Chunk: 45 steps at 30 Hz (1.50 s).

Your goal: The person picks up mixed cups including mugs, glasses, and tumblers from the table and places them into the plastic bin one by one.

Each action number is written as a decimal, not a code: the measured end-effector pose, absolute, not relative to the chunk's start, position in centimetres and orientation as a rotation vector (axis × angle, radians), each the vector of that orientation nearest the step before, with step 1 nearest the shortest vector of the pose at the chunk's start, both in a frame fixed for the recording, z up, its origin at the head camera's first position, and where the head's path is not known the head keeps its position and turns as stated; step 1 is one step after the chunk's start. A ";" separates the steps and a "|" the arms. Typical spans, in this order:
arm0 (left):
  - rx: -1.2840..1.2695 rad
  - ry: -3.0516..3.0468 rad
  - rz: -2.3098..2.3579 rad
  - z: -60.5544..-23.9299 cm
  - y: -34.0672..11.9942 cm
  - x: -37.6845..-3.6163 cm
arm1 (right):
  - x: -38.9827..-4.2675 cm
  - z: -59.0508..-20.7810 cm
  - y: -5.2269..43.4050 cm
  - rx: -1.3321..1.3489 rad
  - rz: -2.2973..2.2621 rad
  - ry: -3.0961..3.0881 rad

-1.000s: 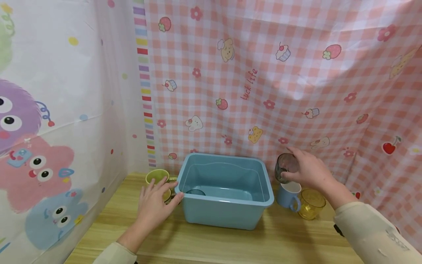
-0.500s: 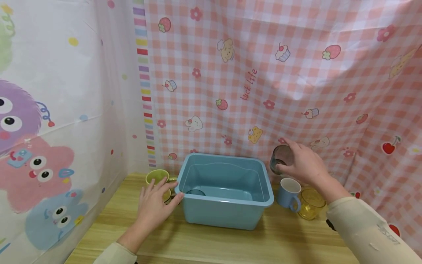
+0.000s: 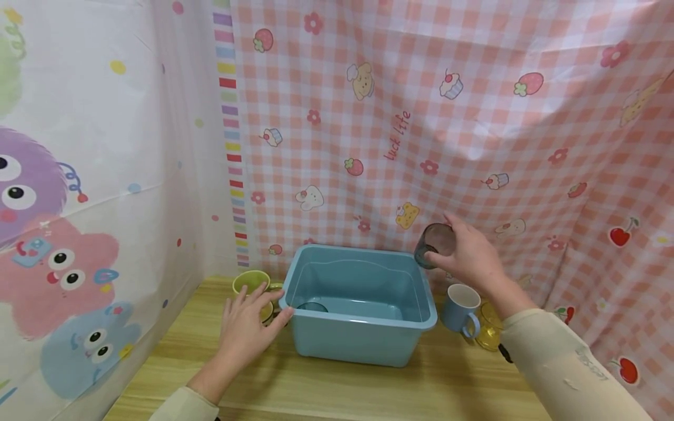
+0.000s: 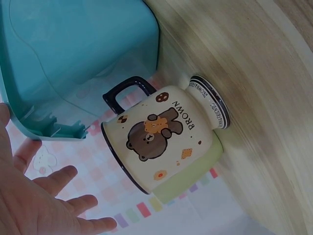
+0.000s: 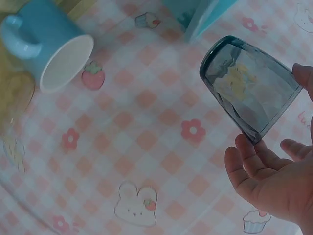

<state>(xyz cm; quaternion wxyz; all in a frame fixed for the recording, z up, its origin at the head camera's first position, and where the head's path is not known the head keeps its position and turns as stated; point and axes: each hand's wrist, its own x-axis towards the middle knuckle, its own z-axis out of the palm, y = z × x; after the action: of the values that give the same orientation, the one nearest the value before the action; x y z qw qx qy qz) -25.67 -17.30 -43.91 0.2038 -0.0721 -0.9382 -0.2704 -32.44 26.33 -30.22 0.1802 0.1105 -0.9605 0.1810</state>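
The smoky grey transparent glass tumbler [image 3: 434, 244] is held in the air by the right hand [image 3: 468, 258], fingers and thumb curled round its base and side, mouth tilted toward the bin. Over the last second it has travelled left and upward: it was above the pale blue ceramic mug [image 3: 459, 308], and it now sits just above the right rear corner of the blue rectangular plastic bin [image 3: 363, 345]. In the right wrist view the tumbler [image 5: 249, 85] is clear of the mug [image 5: 46, 54] and close to the bin's corner [image 5: 198, 14]. Judged from this path, the tumbler is being carried toward the bin and has not yet been lowered into it.

A round bluish item [image 3: 312, 306] lies on the bin floor at the left front; what it is cannot be told.

The left hand [image 3: 247, 327] has not moved. Its fingers are extended and relaxed, grasping nothing, fingertips at the bin's left rim, near the green and cream bear-print mug [image 4: 161, 139] standing on the wooden tabletop [image 3: 337, 389]. A yellow transparent glass cup [image 3: 487, 333] stands beside the blue mug, now partly hidden behind the right sleeve [image 3: 558, 374].
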 end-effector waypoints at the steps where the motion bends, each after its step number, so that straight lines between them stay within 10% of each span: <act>1: -0.201 -2.618 -0.758 -43.9 -17.3 -25.7 | -32.5 -30.2 26.1 0.318 0.540 -2.706; 45: -0.195 -2.632 -0.764 -44.1 -17.4 -25.8 | -35.1 -32.7 16.7 0.335 1.066 -2.755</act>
<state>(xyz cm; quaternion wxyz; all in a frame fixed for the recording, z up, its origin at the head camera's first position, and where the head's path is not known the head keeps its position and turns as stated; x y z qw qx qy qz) -25.83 -17.43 -44.12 0.1959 -0.0697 -0.9393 -0.2728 -35.07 16.73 -32.68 0.0843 0.1122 -0.9233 0.3575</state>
